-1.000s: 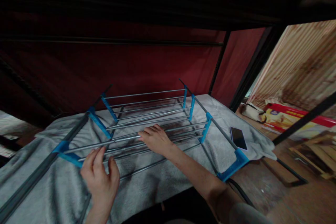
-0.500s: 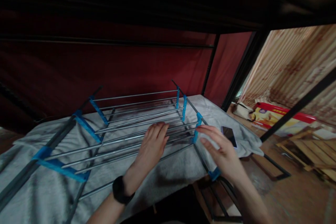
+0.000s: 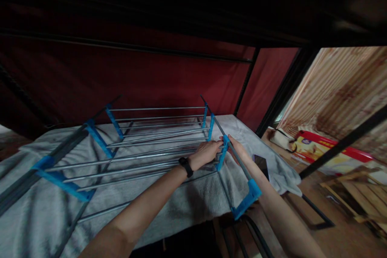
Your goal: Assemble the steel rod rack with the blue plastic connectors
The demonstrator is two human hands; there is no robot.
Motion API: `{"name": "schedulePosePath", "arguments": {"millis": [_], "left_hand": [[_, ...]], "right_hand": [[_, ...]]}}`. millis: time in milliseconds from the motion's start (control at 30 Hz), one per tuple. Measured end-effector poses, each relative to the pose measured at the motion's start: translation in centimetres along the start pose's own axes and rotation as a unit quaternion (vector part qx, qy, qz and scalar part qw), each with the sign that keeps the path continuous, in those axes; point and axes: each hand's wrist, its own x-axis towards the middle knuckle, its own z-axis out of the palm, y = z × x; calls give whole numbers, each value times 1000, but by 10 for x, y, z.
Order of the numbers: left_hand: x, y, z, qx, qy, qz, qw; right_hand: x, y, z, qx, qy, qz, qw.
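Observation:
A rack of grey metal rods (image 3: pixel 121 160) with blue plastic brackets lies on its side. My left hand (image 3: pixel 206 155), below a black watch, is closed around a rod end at the inner face of a right-hand blue bracket (image 3: pixel 223 154). On the outer side of that bracket, my right hand (image 3: pixel 236 148) grips it, its fingers partly hidden behind the bracket and the side pole (image 3: pixel 242 165). Nearer me, another blue bracket (image 3: pixel 246 200) sits at the pole's lower end. Blue brackets (image 3: pixel 65 185) also hold the rods' left ends.
Grey blanket (image 3: pixel 127 242) covers the bed under the rack. A phone (image 3: pixel 261 166) lies right of my right forearm. Black bed frame bars (image 3: pixel 290 84) stand around, with a dark bunk overhead. A red and yellow box (image 3: pixel 329 151) and a wooden stool (image 3: pixel 359 199) are at right.
My left hand has slid right along the rods to the right-hand bracket. My right hand has moved behind that bracket. The near end of the right side pole is now raised into view.

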Motion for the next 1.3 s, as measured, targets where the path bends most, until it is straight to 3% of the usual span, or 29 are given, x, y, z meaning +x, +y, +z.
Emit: {"name": "schedulePosePath", "arguments": {"millis": [67,433,1300], "left_hand": [[2,-5,1,-15,7,1,1000],[7,-3,-2,-5,6,-75,997],[2,-4,-17,-23,-25,-87,996]], "right_hand": [[3,-1,7,26,-8,22,999],[0,-1,18,104,-3,4,995],[-14,-2,41,113,44,-10,993]]}}
